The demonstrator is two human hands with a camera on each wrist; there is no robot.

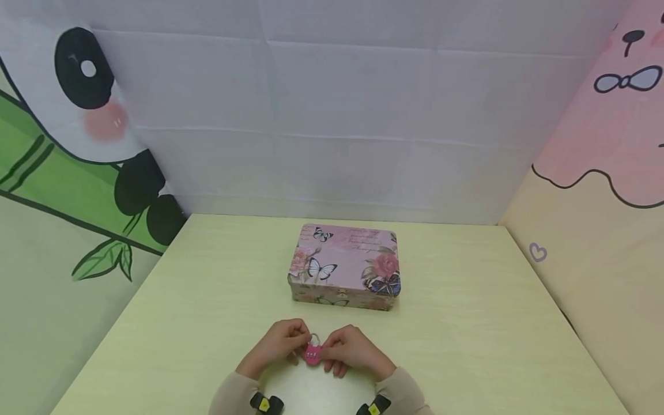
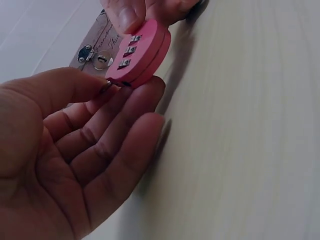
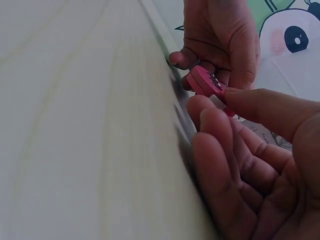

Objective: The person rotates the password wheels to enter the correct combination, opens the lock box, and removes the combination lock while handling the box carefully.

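Note:
A small pink combination padlock (image 1: 312,354) with three number dials is held between both hands, just above the table near its front. My left hand (image 1: 285,339) pinches it at the shackle side, with the thumb over the metal end in the left wrist view. From the other side, the thumb and fingers of my right hand (image 1: 350,351) pinch the pink body (image 3: 206,81). The shackle (image 1: 315,336) arcs up toward the back in the head view. Behind the hands stands a closed pink tin box (image 1: 344,259) printed with butterflies and roses.
On the box's front is a small metal clasp (image 2: 101,61). The pale yellow table (image 1: 467,323) is bordered by a white back sheet (image 1: 353,115) and printed side panels, a panda at left and a pink figure at right. Both wrists wear black straps.

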